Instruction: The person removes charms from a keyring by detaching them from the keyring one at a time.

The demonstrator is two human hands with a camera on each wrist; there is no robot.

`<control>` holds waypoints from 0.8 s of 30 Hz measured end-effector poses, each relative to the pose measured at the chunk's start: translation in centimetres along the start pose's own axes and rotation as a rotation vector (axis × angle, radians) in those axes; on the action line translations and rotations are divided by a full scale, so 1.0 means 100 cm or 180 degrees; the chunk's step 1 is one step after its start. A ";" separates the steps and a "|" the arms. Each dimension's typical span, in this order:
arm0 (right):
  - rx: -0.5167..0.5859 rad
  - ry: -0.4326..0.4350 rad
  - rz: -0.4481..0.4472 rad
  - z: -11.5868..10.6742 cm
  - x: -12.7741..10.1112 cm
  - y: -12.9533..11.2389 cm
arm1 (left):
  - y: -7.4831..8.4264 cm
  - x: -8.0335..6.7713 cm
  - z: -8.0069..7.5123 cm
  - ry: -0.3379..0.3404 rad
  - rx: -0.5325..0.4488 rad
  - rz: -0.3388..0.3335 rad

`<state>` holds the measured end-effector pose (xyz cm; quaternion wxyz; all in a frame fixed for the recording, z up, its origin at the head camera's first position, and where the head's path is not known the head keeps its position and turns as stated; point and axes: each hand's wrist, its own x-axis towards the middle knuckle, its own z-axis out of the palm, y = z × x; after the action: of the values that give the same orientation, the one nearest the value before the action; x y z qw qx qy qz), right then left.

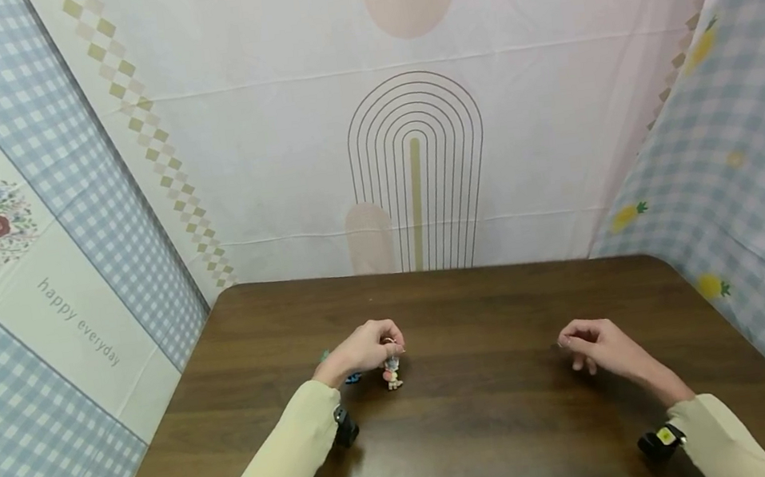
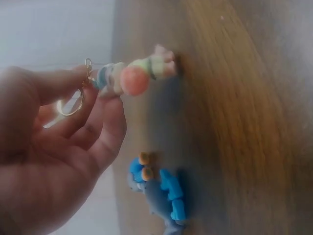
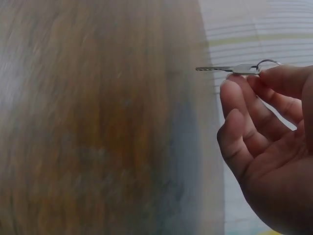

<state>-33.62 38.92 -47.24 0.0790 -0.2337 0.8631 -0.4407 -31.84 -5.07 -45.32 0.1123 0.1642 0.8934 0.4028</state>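
Doll charm in my left grip, key in my right, both held over the surface.

At the far left a blue toy lay on the surface, just beside my left hand and untouched. That hand's grip was pinched on the gold ring of a doll charm, which hung with its feet at or just above the wood; I could not tell which. The pinch looked light, so I judged the ring could slip and the doll tip over, or swing into the blue toy. Well apart to the right, my right hand had its grip clamped on the ring end of a key, blade pointing out level, clear of the surface. Held only at its end, the key could twist or drop if I loosened.
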 end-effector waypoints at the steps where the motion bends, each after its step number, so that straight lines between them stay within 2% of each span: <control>1: 0.0015 -0.0029 0.0033 -0.001 0.000 0.002 | -0.001 0.001 0.000 -0.0003 -0.0030 -0.0035; 8: -0.0094 -0.0148 0.0267 -0.006 -0.001 0.011 | -0.006 0.005 0.001 -0.0051 -0.0023 -0.0208; 15: -0.0330 -0.0159 0.0429 -0.011 0.003 0.014 | -0.007 0.007 -0.003 0.0014 0.0141 -0.0239; 19: -0.0416 -0.0142 0.0533 -0.016 0.004 0.017 | -0.003 0.009 -0.011 0.0084 0.0338 -0.0186; 24: -0.0483 -0.0180 0.0547 -0.027 0.008 0.019 | 0.001 0.009 -0.030 0.0126 0.0483 -0.0193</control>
<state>-35.89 41.41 -47.06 0.1229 -0.1765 0.9082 -0.3590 -33.59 -6.66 -43.35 0.0941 0.1371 0.9280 0.3335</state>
